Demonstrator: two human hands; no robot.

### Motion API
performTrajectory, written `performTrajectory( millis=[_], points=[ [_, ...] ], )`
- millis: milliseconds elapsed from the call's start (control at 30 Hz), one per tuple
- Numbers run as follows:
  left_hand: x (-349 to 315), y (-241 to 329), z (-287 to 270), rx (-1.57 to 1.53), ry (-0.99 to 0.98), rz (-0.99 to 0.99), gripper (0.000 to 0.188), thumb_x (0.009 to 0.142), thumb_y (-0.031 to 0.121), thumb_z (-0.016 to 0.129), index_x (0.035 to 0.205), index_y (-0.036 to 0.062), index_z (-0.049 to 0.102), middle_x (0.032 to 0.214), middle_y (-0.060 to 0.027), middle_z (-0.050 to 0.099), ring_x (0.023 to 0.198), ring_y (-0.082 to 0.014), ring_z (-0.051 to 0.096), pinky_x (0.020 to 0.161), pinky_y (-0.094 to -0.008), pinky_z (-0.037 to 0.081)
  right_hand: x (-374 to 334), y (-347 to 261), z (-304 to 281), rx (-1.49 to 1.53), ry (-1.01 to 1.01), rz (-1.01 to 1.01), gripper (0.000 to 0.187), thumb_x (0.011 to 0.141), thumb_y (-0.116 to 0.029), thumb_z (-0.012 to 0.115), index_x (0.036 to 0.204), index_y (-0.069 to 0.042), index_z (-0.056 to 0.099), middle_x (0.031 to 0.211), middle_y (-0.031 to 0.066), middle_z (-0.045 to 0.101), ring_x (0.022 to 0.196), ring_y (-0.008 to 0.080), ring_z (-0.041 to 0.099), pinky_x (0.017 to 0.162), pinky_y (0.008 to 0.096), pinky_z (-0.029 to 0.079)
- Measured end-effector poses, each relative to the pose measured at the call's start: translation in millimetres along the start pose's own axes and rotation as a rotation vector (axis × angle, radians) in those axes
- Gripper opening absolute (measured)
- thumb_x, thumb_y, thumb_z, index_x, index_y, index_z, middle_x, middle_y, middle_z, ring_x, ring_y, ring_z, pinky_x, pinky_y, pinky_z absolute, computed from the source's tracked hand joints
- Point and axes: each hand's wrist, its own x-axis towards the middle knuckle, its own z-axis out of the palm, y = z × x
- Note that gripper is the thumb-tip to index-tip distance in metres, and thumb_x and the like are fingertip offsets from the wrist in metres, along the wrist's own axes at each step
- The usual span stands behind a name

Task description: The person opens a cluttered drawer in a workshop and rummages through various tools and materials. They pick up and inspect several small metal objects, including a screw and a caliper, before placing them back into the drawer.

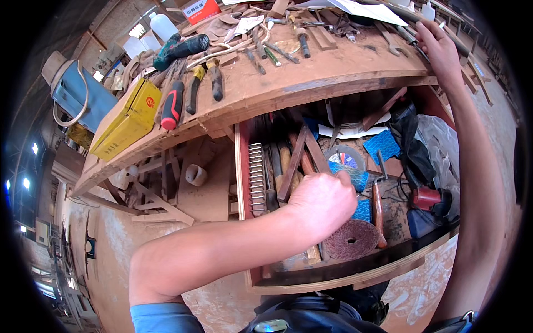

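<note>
My left hand (325,201) is a closed fist over the open drawer (333,280) of the workbench. Its fingertips are turned down out of sight, so what they hold cannot be made out. Beside it lie two dark wooden strips (294,162) meeting at an angle, a blue patterned sheet (355,176) and a brown abrasive disc (355,240). At the bench's far right, my right hand (438,47) has its fingers bent around something slim and dark, partly hidden. An open-end wrench (395,47) lies just left of it.
On the bench (261,91) are a green drill (176,51), a yellow box (127,119), a red-black handled tool (172,105), pliers (194,89) and wood scraps. The drawer also holds a grinding disc (344,157), a red-handled tool (378,208) and a plastic bag (438,144).
</note>
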Motion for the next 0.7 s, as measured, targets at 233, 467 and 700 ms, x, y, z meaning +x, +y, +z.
performTrajectory(
  millis=[233,467,700],
  points=[
    [-4,-4,7,0.094,0.192,0.084,0.014,0.075,0.010,0.066,0.074,-0.0032,0.065,0.076,-0.0116,0.058,0.065,-0.0219,0.068,0.051,-0.0351,0.057,0,-2,2,0.005,0.001,0.018,0.050,0.101,-0.039,0.063,0.133,-0.002,0.064,0.101,0.0016,0.068,0.092,0.0066,0.059,0.081,0.0210,0.046],
    [-4,0,5,0.371,0.248,0.140,0.018,0.068,0.012,0.066,0.072,-0.0056,0.066,0.074,-0.0104,0.054,0.065,-0.0182,0.060,0.048,-0.0263,0.050,2,3,-3,-0.022,-0.004,0.002,0.051,0.101,-0.040,0.062,0.134,-0.001,0.063,0.101,0.0006,0.067,0.090,0.0045,0.057,0.081,0.0198,0.045],
    [-3,11,2,0.529,0.299,0.204,0.022,0.067,0.013,0.064,0.073,-0.0087,0.066,0.073,-0.0119,0.055,0.063,-0.0167,0.055,0.046,-0.0250,0.044,-21,-43,9,-0.175,0.065,-0.213,0.046,0.095,-0.030,0.058,0.107,0.013,0.069,0.100,0.0309,0.071,0.093,0.0404,0.067,0.089,0.0447,0.050]
  ],
)
